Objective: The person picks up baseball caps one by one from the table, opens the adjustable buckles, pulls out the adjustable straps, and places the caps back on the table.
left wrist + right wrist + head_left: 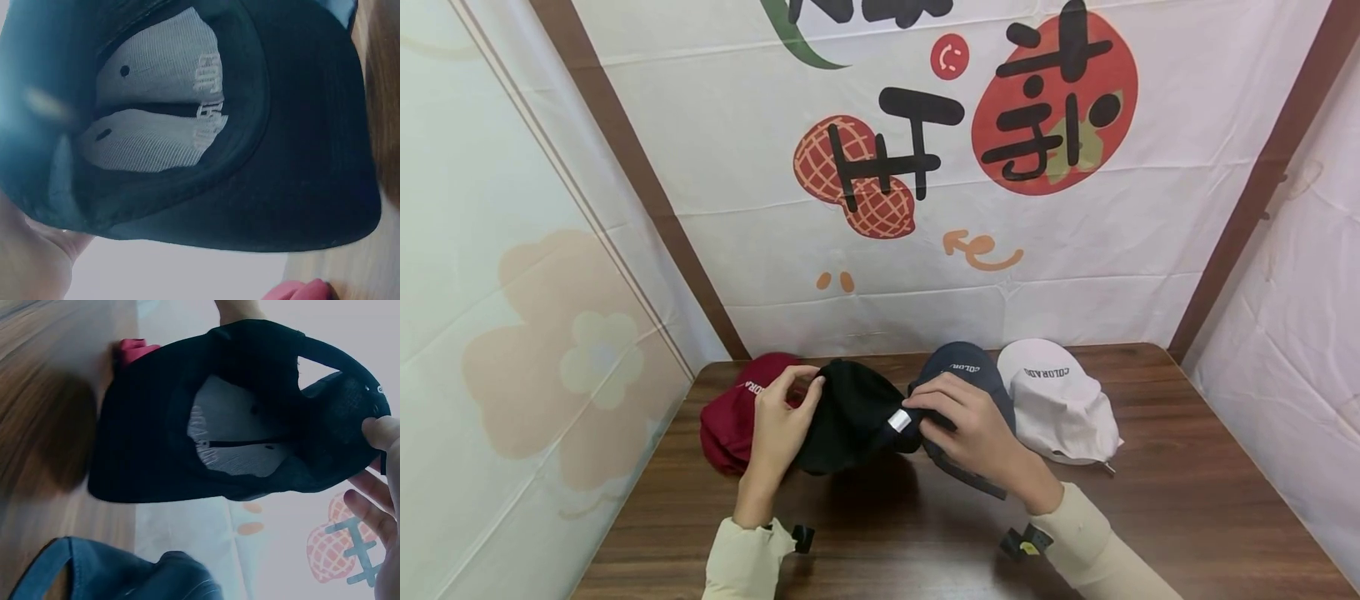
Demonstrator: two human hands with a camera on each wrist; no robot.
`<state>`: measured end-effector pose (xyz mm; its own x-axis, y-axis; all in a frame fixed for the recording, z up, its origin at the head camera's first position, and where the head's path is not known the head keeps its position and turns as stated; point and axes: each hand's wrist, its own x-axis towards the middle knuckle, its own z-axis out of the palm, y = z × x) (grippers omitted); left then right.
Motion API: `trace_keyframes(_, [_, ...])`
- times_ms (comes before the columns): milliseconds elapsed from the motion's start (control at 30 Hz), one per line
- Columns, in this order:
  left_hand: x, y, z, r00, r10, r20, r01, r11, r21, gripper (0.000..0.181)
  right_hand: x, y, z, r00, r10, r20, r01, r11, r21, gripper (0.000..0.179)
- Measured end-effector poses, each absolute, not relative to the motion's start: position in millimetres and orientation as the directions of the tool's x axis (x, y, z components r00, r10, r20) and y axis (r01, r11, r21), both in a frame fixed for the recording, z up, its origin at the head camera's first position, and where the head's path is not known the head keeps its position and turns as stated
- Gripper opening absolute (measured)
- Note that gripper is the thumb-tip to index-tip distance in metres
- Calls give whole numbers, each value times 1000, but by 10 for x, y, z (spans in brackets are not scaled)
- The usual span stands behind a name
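Both hands hold up a black baseball cap [857, 412] over the table, its hollow inside toward the wrist cameras. The left hand [782, 417] pinches its side with thumb and fingers. At the back strap, the right hand [966, 421] grips with the thumb inside and fingers behind. Pale lining with stitched lettering shows inside the cap [312, 125] in the left wrist view. The brim [140, 437] points down toward the table in the right wrist view. A white label [898, 420] shows near the right fingertips.
A dark red cap [722, 433] lies at the left, partly behind the left hand. A navy cap [962, 367] sits behind the right hand, and a white cap [1067, 408] beside it. The wooden table [865, 550] ends at a printed cloth wall [760, 275].
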<state>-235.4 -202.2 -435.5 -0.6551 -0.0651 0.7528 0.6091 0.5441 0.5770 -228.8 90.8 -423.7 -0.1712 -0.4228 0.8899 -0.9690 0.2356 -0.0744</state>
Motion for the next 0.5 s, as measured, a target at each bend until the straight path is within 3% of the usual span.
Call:
trace_keyframes(300, [-2315,-2000,-4301,-743,-20,669,558,533,636,9,-2263,866,-4092,-194,-356,914,-970,211,-123,17])
trace_keyframes(500, [-2301,-1986,-4304,-827,41,561,491,538,685,9,-2232,876,-4028,-254,-314,915,-958,211,-193,28])
